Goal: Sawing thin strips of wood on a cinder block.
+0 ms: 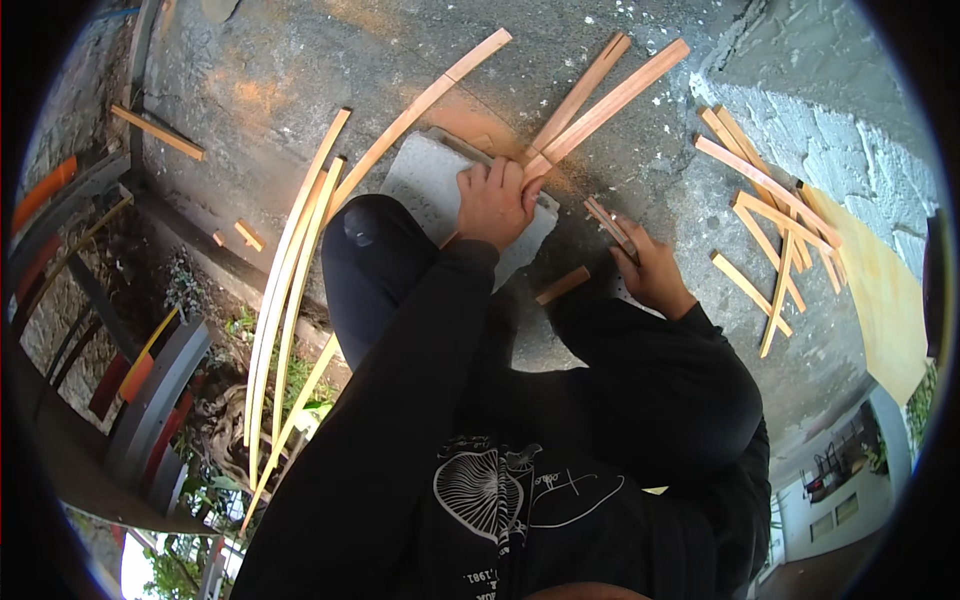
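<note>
My left hand (492,203) is closed around the near ends of wooden strips, pressing them onto a pale grey slab (425,180) on the ground. From its fingers one strip (620,100) runs out to the far right, with another strip (578,88) fanned beside it. My right hand (652,268) grips a short, narrow brownish piece (608,222), apparently wood, with a dark line along it; it is held apart from the strips. Between my hands and my right leg lies a short wood offcut (563,285). How many pieces my left fingers hold is hidden.
A long strip (430,92) curves past my left knee, with several more strips (290,290) to the left. At right, a loose pile of cut strips (780,215) lies by a thin wooden panel (870,300). Small offcuts (248,236) and plants (183,288) are on the left.
</note>
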A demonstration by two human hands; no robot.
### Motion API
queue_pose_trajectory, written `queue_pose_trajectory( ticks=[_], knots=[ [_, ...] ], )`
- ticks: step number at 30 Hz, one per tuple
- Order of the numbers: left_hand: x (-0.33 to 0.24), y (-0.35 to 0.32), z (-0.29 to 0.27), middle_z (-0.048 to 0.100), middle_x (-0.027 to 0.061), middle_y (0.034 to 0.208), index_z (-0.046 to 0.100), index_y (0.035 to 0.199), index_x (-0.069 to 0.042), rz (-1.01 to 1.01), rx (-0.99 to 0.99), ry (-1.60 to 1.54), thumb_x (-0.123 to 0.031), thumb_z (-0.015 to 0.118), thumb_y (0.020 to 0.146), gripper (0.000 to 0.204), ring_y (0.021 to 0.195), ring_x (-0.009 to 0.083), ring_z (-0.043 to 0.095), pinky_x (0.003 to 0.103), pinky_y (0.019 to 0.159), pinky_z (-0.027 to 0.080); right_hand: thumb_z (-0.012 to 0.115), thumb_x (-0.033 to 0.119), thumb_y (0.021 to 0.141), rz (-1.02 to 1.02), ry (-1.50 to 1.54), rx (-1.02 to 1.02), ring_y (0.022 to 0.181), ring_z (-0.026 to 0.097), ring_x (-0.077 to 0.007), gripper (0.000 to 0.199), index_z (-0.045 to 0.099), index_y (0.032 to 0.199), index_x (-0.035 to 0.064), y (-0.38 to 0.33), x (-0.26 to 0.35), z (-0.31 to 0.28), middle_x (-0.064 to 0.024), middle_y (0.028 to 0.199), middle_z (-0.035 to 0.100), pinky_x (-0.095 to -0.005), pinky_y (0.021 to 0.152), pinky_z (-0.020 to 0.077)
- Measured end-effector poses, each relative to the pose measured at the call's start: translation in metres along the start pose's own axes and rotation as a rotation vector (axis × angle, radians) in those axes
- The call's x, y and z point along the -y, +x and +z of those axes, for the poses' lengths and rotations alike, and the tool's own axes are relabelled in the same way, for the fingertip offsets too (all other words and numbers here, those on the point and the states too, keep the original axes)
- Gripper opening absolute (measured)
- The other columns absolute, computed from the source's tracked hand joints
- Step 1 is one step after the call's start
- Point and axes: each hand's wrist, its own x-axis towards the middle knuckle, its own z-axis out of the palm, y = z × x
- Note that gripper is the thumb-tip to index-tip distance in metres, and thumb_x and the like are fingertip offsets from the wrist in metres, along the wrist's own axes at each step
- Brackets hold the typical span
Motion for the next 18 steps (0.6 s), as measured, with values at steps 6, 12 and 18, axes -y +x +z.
queue_pose_trajectory(
  ticks=[6, 12, 18],
  knots=[
    [0.001, 0.002, 0.007, 0.059, 0.0119, 0.099, 0.057, 0.096, -0.008, -0.063, -0.065, -0.004, -0.037, 0.066, 0.097, 0.031, 0.092, 0.0368, 0.055, 0.051, 0.087, 0.038, 0.066, 0.012, 0.098, -0.021, -0.063, -0.044, 0.09, 0.07, -0.0477, 0.044, 0.054, 0.14, 0.0064, 0.023, 0.009, -0.014, -0.0247, 0.103, 0.072, -0.0523, 0.077, 0.0568],
    [0.008, 0.01, 0.014, 0.059, 0.0138, 0.102, 0.056, 0.1, -0.007, -0.167, -0.092, 0.094, -0.039, 0.064, 0.097, 0.032, 0.097, 0.0374, 0.056, 0.051, 0.088, 0.038, 0.065, 0.012, 0.097, -0.082, -0.051, 0.04, 0.077, 0.066, -0.0498, 0.039, 0.055, 0.134, 0.0063, 0.051, 0.022, -0.034, -0.0254, 0.082, 0.068, -0.0565, 0.07, 0.0518],
    [-0.002, 0.017, -0.01, 0.06, 0.0136, 0.102, 0.058, 0.097, -0.008, 0.083, 0.025, 0.144, -0.038, 0.065, 0.096, 0.03, 0.095, 0.0363, 0.057, 0.052, 0.086, 0.041, 0.065, 0.01, 0.097, 0.023, 0.107, -0.151, 0.082, 0.067, -0.0503, 0.04, 0.054, 0.134, 0.0017, -0.001, 0.045, -0.015, -0.0282, 0.087, 0.069, -0.0565, 0.072, 0.0527]
  ],
)
